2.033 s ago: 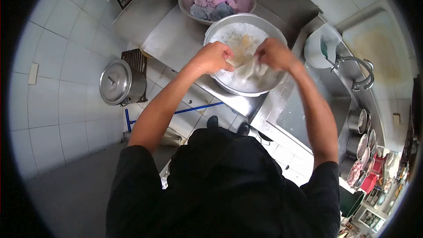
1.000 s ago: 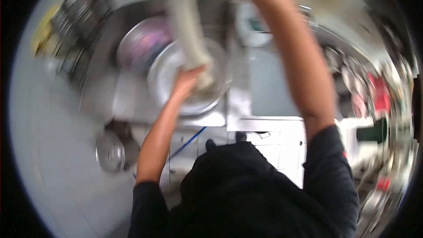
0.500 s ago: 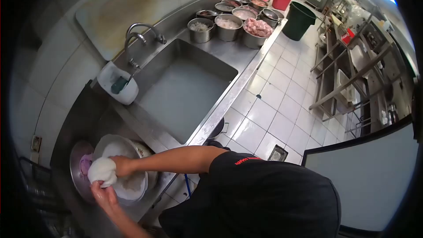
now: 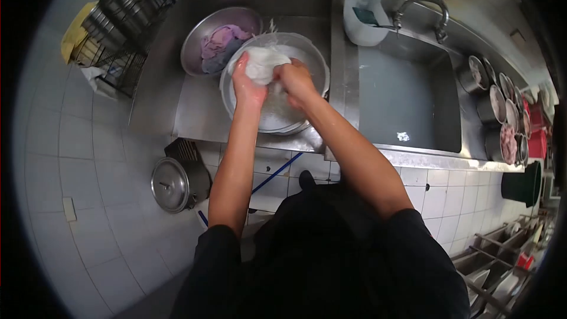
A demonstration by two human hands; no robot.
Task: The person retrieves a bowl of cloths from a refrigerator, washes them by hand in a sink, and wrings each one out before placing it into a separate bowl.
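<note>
A bunched white cloth is between my two hands, over a large round white tub on the steel counter. My left hand wraps the cloth's left side, its palm partly turned up. At the right side, my right hand grips the cloth with curled fingers. Whitish water shows in the tub below. Beside the tub at the left is a steel bowl that holds a purple cloth and a grey one.
Right of the tub is a sink of cloudy water, with a faucet and a white container behind it. Several steel pots of food stand farther right. A lidded pot sits low at the left, below a wire rack.
The view has swung left, so the tub and hands now appear near the centre. The white cloth has moved from beside the bowl to over the tub, still in both hands.
</note>
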